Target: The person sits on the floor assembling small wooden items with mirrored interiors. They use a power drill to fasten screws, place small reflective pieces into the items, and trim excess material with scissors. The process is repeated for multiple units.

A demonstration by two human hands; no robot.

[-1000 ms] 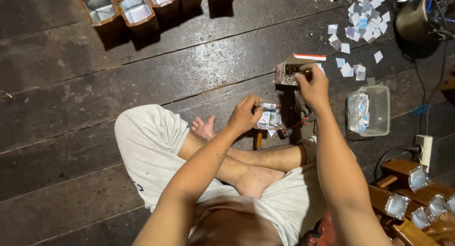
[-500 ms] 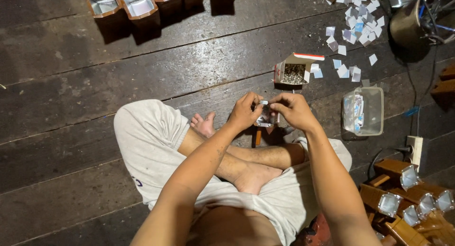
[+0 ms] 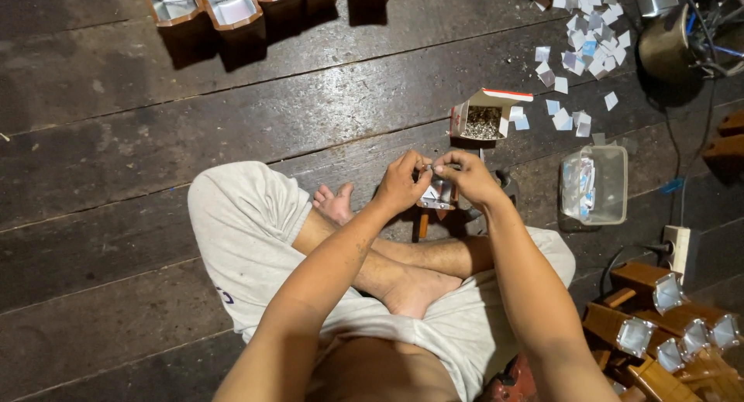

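Observation:
I sit cross-legged on a dark wooden plank floor. My left hand [image 3: 401, 182] and my right hand [image 3: 463, 177] meet in front of my shins, fingertips pinched together over a small wooden block with a shiny foil-lined face [image 3: 436, 194]. Something tiny is pinched between the fingertips; it is too small to tell what. Just beyond the hands an open cardboard box [image 3: 484, 115] holds a heap of small metal bits.
A clear plastic tub [image 3: 595, 185] stands to the right. Several small foil squares [image 3: 583, 15] are scattered at the far right. Foil-lined wooden boxes line the far edge [image 3: 203, 3], and more pile up at the lower right [image 3: 666, 332]. A metal pot [image 3: 673, 46] and a power strip [image 3: 677, 247] lie at the right.
My right hand drew back from the cardboard box to meet my left hand over the small block. The camera view shifted slightly.

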